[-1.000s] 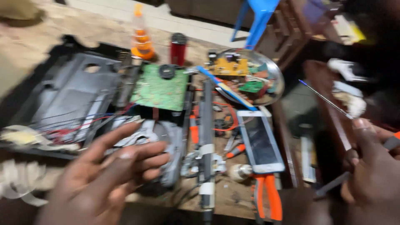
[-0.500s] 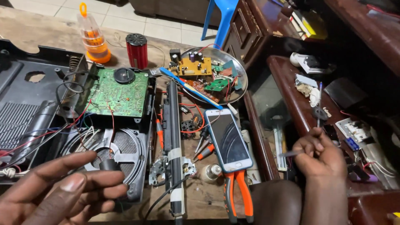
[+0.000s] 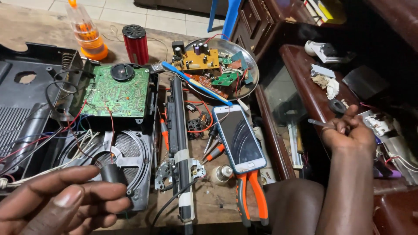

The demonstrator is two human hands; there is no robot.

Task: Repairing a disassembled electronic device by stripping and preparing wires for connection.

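Observation:
My left hand (image 3: 61,202) hovers at the bottom left with its fingers spread and nothing clearly in it. Its fingertips reach a small black cylinder (image 3: 112,173) at the middle of a speaker frame (image 3: 130,150). Whether they touch it is unclear. My right hand (image 3: 348,132) is closed on a thin screwdriver (image 3: 317,123) whose tip points left. It is held over the dark wooden side table (image 3: 305,82) on the right. A green circuit board (image 3: 115,93) lies in an open black casing (image 3: 26,100), with red, white and black wires trailing from it.
On the wooden bench lie a phone (image 3: 239,139), orange-handled pliers (image 3: 250,200), a long black bar (image 3: 177,126), small screwdrivers (image 3: 213,152) and a blue toothbrush (image 3: 196,82). A metal dish (image 3: 250,65) holds circuit boards. A red cylinder (image 3: 136,43) and an orange bottle (image 3: 87,35) stand behind.
My right hand has carried the screwdriver away from the bench to the side table on the right. My left hand has sunk toward the bottom left, over the speaker.

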